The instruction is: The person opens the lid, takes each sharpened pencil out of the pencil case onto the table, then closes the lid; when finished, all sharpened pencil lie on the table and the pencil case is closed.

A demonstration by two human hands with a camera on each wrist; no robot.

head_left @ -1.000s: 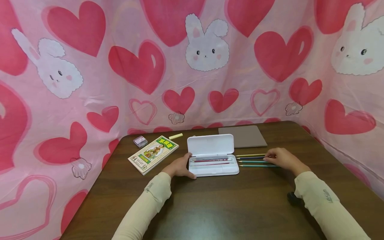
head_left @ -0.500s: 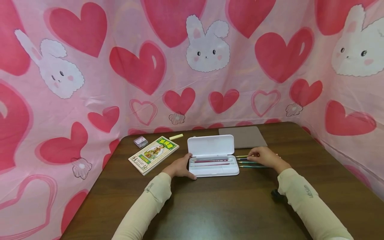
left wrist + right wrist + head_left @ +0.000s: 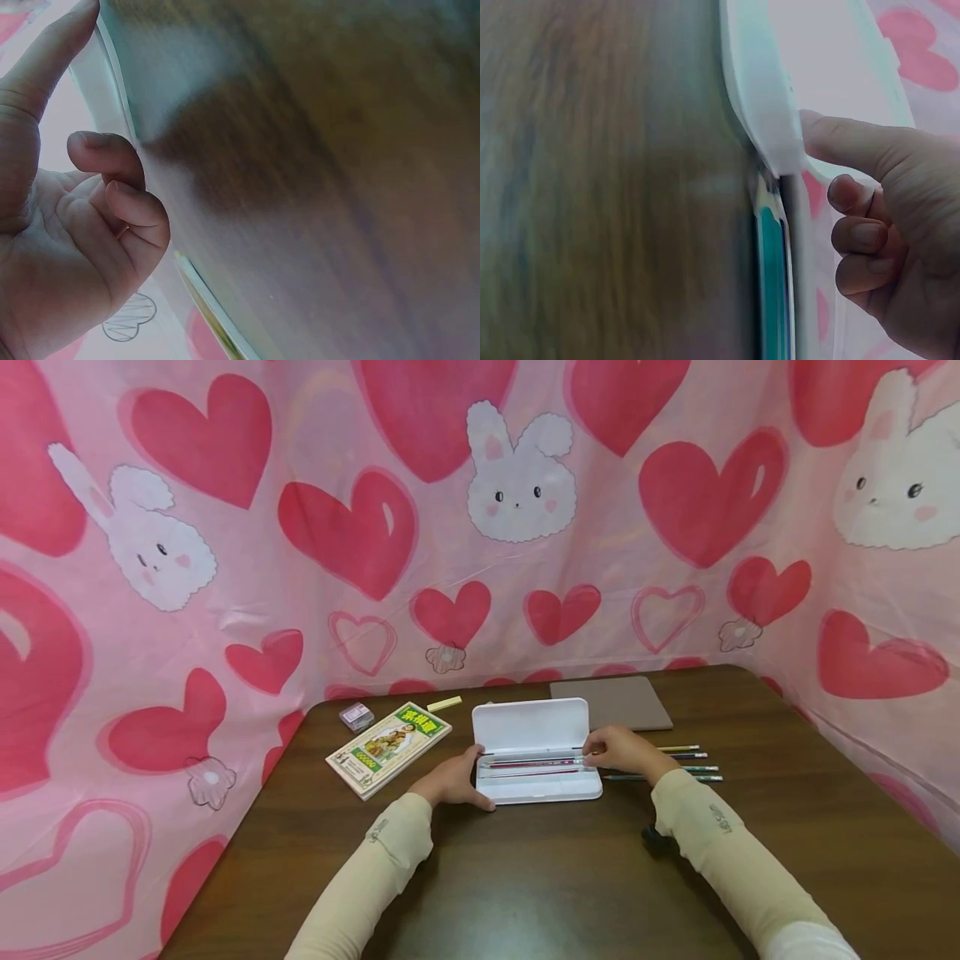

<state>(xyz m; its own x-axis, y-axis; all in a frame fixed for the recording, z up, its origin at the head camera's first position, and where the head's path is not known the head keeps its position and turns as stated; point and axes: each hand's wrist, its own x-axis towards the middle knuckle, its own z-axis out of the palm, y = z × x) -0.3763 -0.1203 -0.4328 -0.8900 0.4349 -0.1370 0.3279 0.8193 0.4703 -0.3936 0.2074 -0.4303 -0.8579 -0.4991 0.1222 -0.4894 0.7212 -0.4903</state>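
Observation:
A white pencil case (image 3: 538, 790) lies with its lid raised on the table, holding red and light-coloured pencils (image 3: 532, 765). My left hand (image 3: 452, 779) grips its left end, thumb at the front corner and fingers near the hinge. At the opposite end, my right hand (image 3: 624, 750) reaches over the wall, fingertips at the ends of the pencils inside. In the right wrist view the thumb lies over the case's end and the other visible fingers curl; I cannot tell whether they pinch a pencil. Several loose pencils (image 3: 703, 778), yellow, dark blue and green, lie partly beneath this hand.
A book (image 3: 390, 747) with a green and yellow cover lies to the left. Behind it are a small boxed item (image 3: 356, 717) and a pale yellow strip (image 3: 444, 703). A flat grey-brown notebook (image 3: 633, 703) is behind the case, near the heart-patterned curtain (image 3: 525, 560).
My right hand has moved left from the loose pencils to the right end of the pencil case. Those pencils remain on the table. My left hand keeps its hold on the case.

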